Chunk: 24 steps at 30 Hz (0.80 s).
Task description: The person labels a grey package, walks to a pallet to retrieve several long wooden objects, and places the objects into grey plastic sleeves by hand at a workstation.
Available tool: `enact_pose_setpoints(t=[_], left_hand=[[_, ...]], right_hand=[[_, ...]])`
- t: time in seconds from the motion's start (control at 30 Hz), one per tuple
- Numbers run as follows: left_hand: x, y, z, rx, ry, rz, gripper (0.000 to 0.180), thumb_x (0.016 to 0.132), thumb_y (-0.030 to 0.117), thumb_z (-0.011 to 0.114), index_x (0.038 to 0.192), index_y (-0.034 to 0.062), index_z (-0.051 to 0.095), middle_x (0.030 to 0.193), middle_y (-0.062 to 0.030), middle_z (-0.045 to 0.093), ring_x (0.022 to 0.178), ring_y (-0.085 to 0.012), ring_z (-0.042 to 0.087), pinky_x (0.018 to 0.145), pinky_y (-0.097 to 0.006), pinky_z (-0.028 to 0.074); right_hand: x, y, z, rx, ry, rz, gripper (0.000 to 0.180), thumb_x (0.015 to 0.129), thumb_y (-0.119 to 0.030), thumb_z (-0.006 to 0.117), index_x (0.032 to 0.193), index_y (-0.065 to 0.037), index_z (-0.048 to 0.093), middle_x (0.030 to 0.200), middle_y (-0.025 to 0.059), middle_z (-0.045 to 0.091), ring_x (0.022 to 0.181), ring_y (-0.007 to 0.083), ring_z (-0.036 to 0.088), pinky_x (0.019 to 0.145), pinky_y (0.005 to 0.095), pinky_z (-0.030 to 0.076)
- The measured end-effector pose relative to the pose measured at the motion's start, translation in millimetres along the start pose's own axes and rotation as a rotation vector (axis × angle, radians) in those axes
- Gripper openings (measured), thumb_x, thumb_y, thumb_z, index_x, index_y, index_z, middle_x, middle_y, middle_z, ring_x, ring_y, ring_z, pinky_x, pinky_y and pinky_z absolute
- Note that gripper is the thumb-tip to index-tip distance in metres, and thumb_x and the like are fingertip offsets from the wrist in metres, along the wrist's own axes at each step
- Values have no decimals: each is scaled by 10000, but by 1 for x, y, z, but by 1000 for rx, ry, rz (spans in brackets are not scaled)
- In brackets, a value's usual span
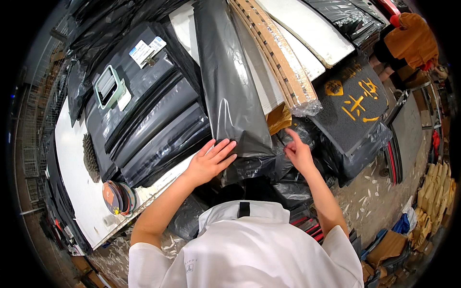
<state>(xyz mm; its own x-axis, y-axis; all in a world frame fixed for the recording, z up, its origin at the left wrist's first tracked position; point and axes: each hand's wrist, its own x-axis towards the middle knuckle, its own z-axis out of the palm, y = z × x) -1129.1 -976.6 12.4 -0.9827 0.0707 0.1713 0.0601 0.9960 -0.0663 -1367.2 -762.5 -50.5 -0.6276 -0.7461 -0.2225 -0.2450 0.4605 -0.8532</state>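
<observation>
A long package in black plastic film lies across the worktop, its near end close to me. My left hand rests flat on the left side of that near end, fingers spread. To the right, my right hand has its index finger stretched out and the thumb apart; the other fingers are partly curled. It touches or hovers by the black plastic, just below the open brown end of a cardboard sleeve. I see nothing held in either hand.
On the left are stacked black plastic bags, a pale green framed device, paper labels and round coasters. Long cardboard strips and a dark mat with yellow lettering lie right. Another person stands far right.
</observation>
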Motion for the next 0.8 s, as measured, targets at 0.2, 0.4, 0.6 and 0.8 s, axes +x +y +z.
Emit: enact_pose_setpoints(t=[0.2,0.4,0.6,0.8], left_hand=[[-16,4,8,-53,-18,-60,416,771,135,468,1176,211,525,1336,3,389,1253,-166,333,1049,-376,207],[-13,6,9,37,18,-3,407,778,142,453,1174,203,527,1309,7,423,1228,-168,370,1045,-377,217],[-4,-6,2,-377,-1,-210,445,659,38,584,1095,131,571,1170,-68,533,1121,-228,477,973,-392,333],[5,-17,22,-904,187,-899,182,786,118,525,921,31,613,833,-68,613,796,-163,540,767,-293,413]], right_hand=[[-16,35,-9,-1036,47,-507,130,696,-71,589,821,-59,625,1010,106,588,970,213,554,842,337,402],[-1,-45,-1,-993,120,-633,464,726,-131,543,1187,-135,491,1202,60,494,1134,210,451,912,361,352],[22,-63,5,-716,-41,-1084,362,727,-132,539,1089,-151,556,1190,50,501,1154,213,440,928,374,349],[43,-72,11,-151,-75,-613,73,699,-123,580,741,-65,594,632,48,560,653,225,552,653,338,436]])
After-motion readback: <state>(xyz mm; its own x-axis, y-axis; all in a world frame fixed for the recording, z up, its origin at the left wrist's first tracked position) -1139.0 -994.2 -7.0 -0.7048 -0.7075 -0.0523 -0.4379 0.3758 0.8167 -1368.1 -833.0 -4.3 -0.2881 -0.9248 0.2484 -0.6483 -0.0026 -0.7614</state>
